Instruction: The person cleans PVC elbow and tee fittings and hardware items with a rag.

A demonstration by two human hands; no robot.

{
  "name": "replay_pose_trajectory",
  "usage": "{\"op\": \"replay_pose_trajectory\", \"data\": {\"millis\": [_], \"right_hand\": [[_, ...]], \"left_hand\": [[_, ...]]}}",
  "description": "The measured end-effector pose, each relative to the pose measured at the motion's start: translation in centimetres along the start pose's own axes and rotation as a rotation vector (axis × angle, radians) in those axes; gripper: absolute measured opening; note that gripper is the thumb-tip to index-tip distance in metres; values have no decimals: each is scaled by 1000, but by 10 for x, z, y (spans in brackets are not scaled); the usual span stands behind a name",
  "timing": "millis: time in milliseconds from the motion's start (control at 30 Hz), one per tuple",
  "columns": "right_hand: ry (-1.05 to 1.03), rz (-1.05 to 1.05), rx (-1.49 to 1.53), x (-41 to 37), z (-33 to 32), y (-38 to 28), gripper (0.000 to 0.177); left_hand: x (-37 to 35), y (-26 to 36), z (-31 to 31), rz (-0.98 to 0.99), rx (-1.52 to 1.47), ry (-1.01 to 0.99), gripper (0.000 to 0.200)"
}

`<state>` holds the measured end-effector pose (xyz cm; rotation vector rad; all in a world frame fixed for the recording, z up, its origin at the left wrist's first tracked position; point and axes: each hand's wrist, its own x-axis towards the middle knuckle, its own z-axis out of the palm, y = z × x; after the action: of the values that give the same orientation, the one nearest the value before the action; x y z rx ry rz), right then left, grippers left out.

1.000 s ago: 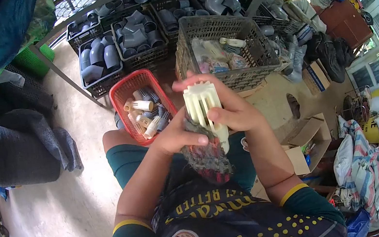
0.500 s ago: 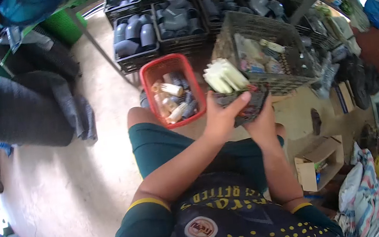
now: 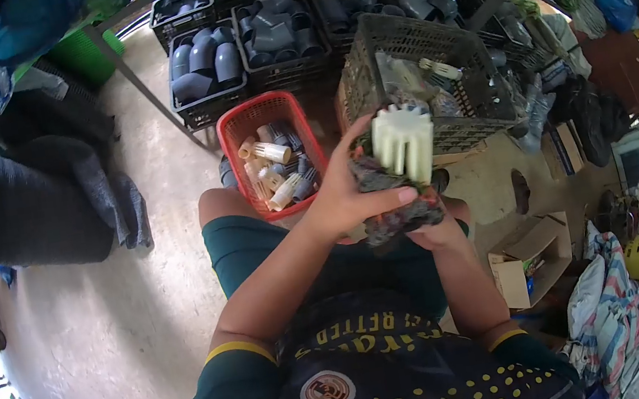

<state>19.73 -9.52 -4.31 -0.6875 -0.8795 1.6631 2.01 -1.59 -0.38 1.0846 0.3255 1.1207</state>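
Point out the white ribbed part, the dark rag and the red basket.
white ribbed part (image 3: 403,141): head view, middle ribs.
dark rag (image 3: 401,219): head view, bunched lower fold.
red basket (image 3: 256,110): head view, far rim.

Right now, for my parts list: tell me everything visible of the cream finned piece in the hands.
The cream finned piece looks like moulded plastic: off-white, parallel ribs round a stubby body. It stands roughly upright in front of the grey crate. A dark rag wraps its lower half; the left hand grips it through the rag, the right hand cups beneath.
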Motion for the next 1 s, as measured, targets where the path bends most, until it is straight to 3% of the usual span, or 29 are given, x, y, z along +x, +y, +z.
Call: {"op": "replay_pose_trajectory", "data": {"millis": [67,100,200,233,333,367,467,500,600,800,900,1000], "right_hand": [[-3,-96,-234,10,13,-13,68],[196,-24,-426,15,24,-19,62],[393,-221,-1205,21,13,-9,62],[490,-155,-1324,21,34,-16,65],[302,-187,-965,20,48,-11,69],[195,-228,-971,23,39,-12,79],[-155,125,-547,18,28,-33,87],[-226,222,-138,12,25,-27,87],[-611,386,707,11,23,-13,89],[-444,473,550,-12,-34,27,86],[-378,603,34,-6,-56,-10,76],[-294,646,-474,7,-56,-39,65]], "left_hand": [[0,10,1,70,-91,116,94],[-1,7,-9,125,20,193,91],[5,37,7,126,-306,441,83],[7,38,12,185,-333,536,86],[2,17,16,230,-35,358,86],[2,16,14,156,60,347,87],[9,17,-10,-173,-413,-30,86],[13,15,-15,-200,-500,-187,88],[17,3,0,-201,-676,-598,90],[23,22,-21,-77,-38,-743,56],[21,26,-31,-12,245,-835,57],[17,28,-41,-132,559,-781,66]]}}
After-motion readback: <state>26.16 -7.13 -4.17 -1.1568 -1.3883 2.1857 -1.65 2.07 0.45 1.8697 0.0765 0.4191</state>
